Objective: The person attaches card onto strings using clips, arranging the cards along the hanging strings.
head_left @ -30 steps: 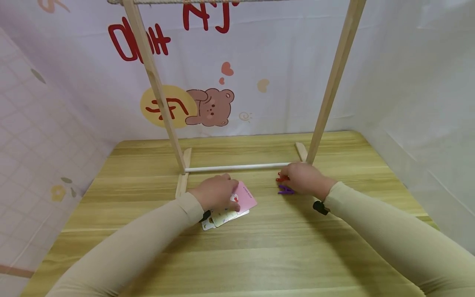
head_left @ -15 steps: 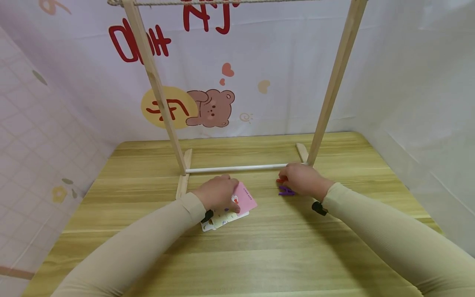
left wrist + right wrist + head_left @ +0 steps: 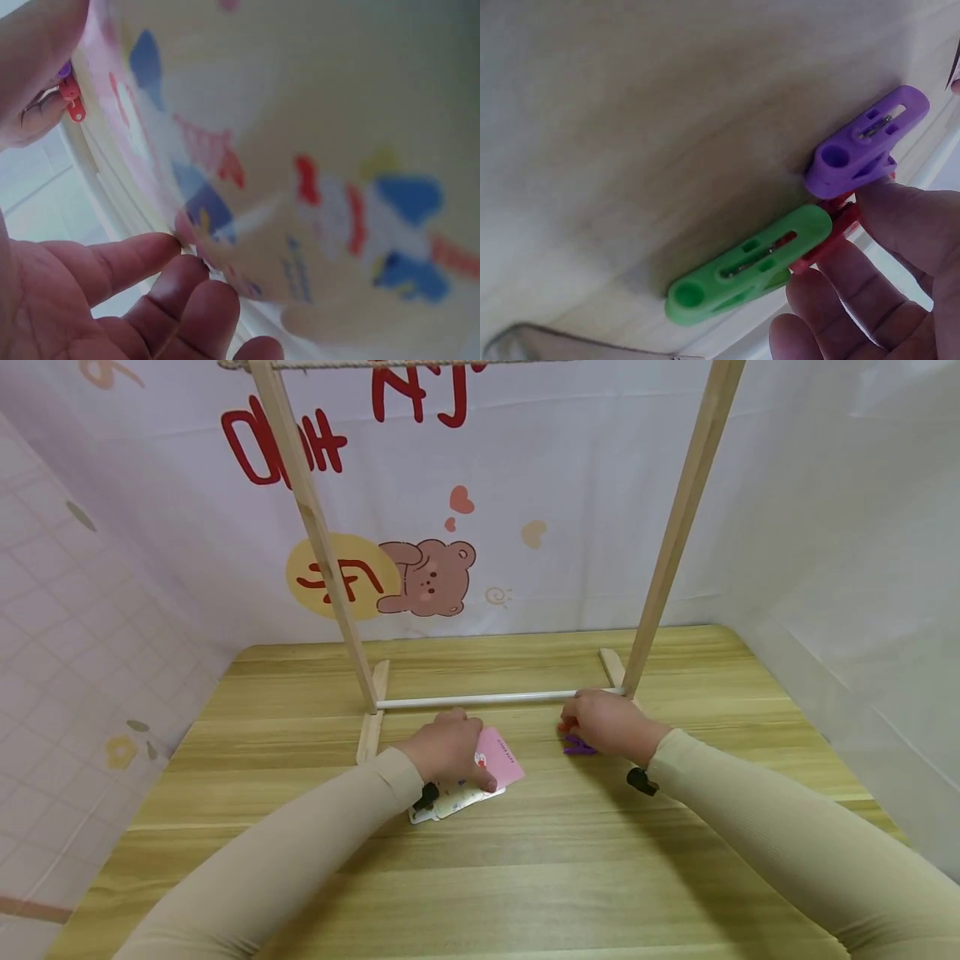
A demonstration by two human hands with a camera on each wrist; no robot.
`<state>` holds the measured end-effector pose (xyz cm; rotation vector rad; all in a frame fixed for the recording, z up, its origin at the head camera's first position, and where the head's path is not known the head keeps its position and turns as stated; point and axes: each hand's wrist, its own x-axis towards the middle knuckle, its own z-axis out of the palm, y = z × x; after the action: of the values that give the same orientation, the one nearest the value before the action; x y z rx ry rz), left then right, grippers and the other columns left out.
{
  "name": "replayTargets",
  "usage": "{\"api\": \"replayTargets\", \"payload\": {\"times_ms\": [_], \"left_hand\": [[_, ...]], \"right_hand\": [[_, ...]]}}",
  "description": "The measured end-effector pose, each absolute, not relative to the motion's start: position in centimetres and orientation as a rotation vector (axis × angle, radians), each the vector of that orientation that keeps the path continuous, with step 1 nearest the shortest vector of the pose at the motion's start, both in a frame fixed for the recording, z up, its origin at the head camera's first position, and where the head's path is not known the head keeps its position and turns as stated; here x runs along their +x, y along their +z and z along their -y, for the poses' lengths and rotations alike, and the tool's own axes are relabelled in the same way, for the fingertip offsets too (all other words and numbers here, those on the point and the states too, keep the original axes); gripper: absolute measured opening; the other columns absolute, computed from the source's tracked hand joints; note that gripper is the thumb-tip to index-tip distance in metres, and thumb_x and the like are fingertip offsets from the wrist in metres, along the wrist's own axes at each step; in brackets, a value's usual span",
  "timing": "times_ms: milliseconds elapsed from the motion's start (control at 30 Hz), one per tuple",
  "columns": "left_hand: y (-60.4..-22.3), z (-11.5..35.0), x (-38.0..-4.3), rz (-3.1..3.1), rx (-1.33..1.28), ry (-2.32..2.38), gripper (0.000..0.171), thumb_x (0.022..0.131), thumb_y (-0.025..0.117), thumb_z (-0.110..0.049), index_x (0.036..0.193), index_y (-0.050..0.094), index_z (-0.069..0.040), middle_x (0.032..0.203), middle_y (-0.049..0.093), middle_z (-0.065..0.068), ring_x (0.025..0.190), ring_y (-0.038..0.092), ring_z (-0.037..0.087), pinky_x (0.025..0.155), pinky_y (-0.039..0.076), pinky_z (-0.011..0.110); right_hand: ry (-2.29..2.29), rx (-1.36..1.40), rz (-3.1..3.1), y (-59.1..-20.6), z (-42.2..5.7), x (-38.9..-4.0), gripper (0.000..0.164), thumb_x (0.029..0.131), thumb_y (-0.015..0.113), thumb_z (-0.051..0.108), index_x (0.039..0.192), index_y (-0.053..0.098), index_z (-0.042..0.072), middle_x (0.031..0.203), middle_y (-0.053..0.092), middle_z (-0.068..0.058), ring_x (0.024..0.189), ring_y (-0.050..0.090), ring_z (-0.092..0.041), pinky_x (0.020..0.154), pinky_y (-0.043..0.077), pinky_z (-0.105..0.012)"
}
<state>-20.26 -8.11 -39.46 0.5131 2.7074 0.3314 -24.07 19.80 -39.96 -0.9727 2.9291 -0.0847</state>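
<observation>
On my monitor I have the left hand (image 3: pixel 448 750) pinching the pink card (image 3: pixel 502 760), which overlaps a pale yellow card (image 3: pixel 459 799) over the table (image 3: pixel 480 877); my right hand (image 3: pixel 611 722) pinches the red clip (image 3: pixel 840 231), just beside 2 others, the purple clip (image 3: pixel 861 141) and green clip (image 3: pixel 751 264)

A wood-grained table (image 3: pixel 480 885) spans the head view's lower half — bearing a wooden stand (image 3: pixel 498 699) across mid-frame, overlapping cards (image 3: pixel 463 802) near centre, and, right of centre, a purple clip (image 3: pixel 579 746) beside a green clip (image 3: pixel 750 264).

Left hand (image 3: pixel 75 294): it's gripping the patterned card (image 3: pixel 262 120) by its edge!
Right hand (image 3: pixel 43 118): it's holding a red clip (image 3: pixel 72 96)!
</observation>
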Motion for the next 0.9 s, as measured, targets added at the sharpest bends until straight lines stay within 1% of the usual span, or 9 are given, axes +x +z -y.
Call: {"api": "replayTargets", "payload": {"times_ms": [133,367,500,633,767,900], "left_hand": [[-39.40,7.73,-20.24,-2.720,0.511,0.313,0.079,0.074,0.094,-0.054,0.128,0.061,-0.007,0.111,0.054,0.004,0.099,0.052,0.022,0.081,0.049,0.033],[-39.30,7.54,-20.44,-2.707,0.471,0.376,0.075,0.073,0.096,-0.047,0.124,0.060,-0.007,0.108,0.054,0.005,0.096,0.053,0.023,0.079,0.049,0.033],[-39.24,7.58,-20.54,-2.684,0.450,0.434,0.078,0.071,0.098,-0.045,0.127,0.058,-0.007,0.109,0.054,0.006,0.094,0.055,0.023,0.075,0.050,0.031],[-39.34,7.76,-20.65,-2.664,0.438,0.500,0.080,0.070,0.099,-0.043,0.128,0.057,-0.006,0.111,0.053,0.008,0.092,0.057,0.023,0.066,0.052,0.030],[-39.57,7.92,-20.82,-2.636,0.423,0.569,0.078,0.071,0.100,-0.040,0.127,0.057,-0.006,0.111,0.052,0.009,0.086,0.059,0.023,0.059,0.054,0.030],[-39.75,8.02,-20.95,-2.606,0.404,0.627,0.078,0.072,0.099,-0.036,0.128,0.056,-0.005,0.112,0.051,0.010,0.081,0.060,0.022,0.058,0.053,0.030]], "right_hand": [[-0.107,-0.958,-2.910,-40.22,-19.83,-24.16,0.009,0.095,0.075,0.009,0.090,0.077,0.015,0.093,0.073,0.001,0.088,0.072,-0.016,0.081,0.062,-0.034],[-0.106,-0.960,-2.909,-40.35,-19.66,-24.36,0.009,0.095,0.075,0.009,0.090,0.078,0.017,0.093,0.073,0.001,0.088,0.072,-0.016,0.081,0.062,-0.035],[-0.123,-0.932,-2.902,-40.32,-19.62,-24.27,0.008,0.095,0.075,0.010,0.092,0.078,0.017,0.095,0.073,0.002,0.091,0.072,-0.016,0.084,0.062,-0.036],[-0.136,-0.911,-2.903,-40.26,-19.61,-24.20,0.008,0.096,0.074,0.010,0.093,0.078,0.017,0.095,0.073,0.002,0.091,0.072,-0.016,0.084,0.062,-0.036],[-0.132,-0.913,-2.913,-40.12,-19.49,-24.19,0.011,0.097,0.073,0.011,0.088,0.074,0.017,0.092,0.070,0.001,0.086,0.070,-0.014,0.079,0.061,-0.034],[-0.132,-0.920,-2.928,-39.84,-19.35,-24.07,0.016,0.097,0.072,0.011,0.082,0.069,0.016,0.088,0.068,-0.001,0.079,0.066,-0.014,0.075,0.060,-0.034]]}}
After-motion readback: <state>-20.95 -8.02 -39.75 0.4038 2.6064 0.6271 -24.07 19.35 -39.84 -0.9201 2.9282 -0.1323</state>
